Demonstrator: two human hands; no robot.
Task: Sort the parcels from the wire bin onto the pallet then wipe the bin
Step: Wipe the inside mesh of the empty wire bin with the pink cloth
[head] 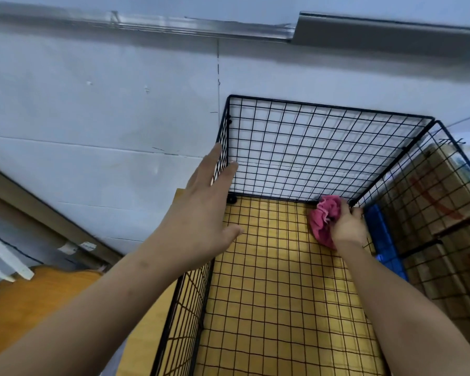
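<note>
Evidently the sorting is done: the wire bin (329, 105) holds no parcels, and cardboard parcels (432, 196) show through its right wall, stacked outside beside something blue (383, 234), probably the pallet. What is left is the wiping, which I judge is only partly done. My right hand (347, 226) clenches a bunched pink cloth (324, 221) against the bin floor at its far right corner. My left hand (201, 210) is released, fingers straight, at the left wall's top edge near the far left corner; whether it touches the wire I cannot tell.
</note>
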